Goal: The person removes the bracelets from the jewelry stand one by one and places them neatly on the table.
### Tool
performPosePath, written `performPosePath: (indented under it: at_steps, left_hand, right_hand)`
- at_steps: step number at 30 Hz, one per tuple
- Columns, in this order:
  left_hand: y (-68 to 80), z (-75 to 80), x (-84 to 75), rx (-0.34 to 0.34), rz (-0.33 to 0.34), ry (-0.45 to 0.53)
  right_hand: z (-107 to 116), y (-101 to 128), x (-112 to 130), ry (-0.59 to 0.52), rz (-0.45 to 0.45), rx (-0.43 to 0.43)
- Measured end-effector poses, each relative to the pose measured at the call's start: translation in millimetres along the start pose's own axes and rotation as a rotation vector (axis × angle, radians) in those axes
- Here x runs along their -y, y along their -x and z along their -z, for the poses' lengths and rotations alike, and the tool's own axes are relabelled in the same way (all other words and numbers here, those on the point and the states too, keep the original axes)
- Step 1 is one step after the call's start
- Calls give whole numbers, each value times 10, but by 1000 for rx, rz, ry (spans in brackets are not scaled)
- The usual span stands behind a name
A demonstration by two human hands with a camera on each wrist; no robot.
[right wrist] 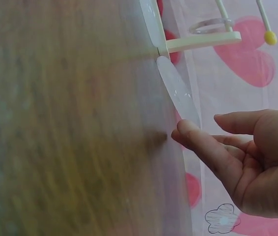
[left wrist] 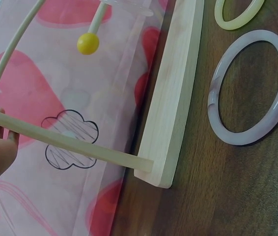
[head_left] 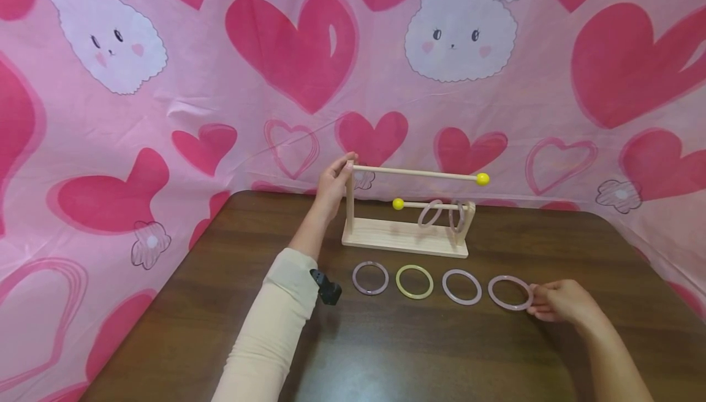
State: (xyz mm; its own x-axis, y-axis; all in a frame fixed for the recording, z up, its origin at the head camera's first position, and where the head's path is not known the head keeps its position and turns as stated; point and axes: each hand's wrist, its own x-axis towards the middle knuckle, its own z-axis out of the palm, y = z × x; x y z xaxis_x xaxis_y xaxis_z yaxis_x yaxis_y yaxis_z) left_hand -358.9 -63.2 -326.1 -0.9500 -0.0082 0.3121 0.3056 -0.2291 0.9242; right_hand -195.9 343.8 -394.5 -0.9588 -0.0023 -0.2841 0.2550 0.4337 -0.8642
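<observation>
A wooden rack (head_left: 405,238) stands at the back of the brown table (head_left: 386,353). My left hand (head_left: 341,169) grips the top of its tall left post (left wrist: 65,140), where the upper rod with a yellow ball (head_left: 482,178) begins. Two pale rings (head_left: 430,213) hang on the lower rod, whose end carries another yellow ball (left wrist: 88,43). In front lies a row of rings: a mauve ring (head_left: 370,277), a yellow ring (head_left: 414,281), a pink ring (head_left: 461,286) and the rightmost pink ring (head_left: 510,292). My right hand (head_left: 537,301) pinches that last ring (right wrist: 178,93) at its right edge, fingers (right wrist: 198,142) curled.
A pink cloth with hearts and rabbits (head_left: 458,28) hangs behind and around the table. A small black camera (head_left: 329,292) sits on my left wrist. The rack's base (left wrist: 173,98) stands close to the table's back edge.
</observation>
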Motion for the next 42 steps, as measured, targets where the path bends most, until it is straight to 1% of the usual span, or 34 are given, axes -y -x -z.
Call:
performPosePath:
  at_steps: [7,18,20,23,27,30,38,42]
  left_hand:
    - [1,1,-2,2,4,-5]
    - [1,10,5,4,1,1]
    - [2,10,5,-1,3,0]
    - [-3,10,13,-3,1,0]
    - [-17,14,28,-1,-7,0]
    - [-15,12,26,0,-6,5]
    - [-19,4,27,3,0,18]
    - [-19,5,32,0,-4,23]
  right_hand:
    - [20,0,14,48,-13,-23]
    - [12,-4,66,39,-2,-42]
    - [-1,-4,88,56,12,-61]
    - [-22,-6,129,102,40,-114]
    - [-45,1,199,191,78,-187]
    - [-64,13,265,229,104,-213]
    - [-118,40,438,275,176,-304]
    - [-149,23,540,240,230,-340]
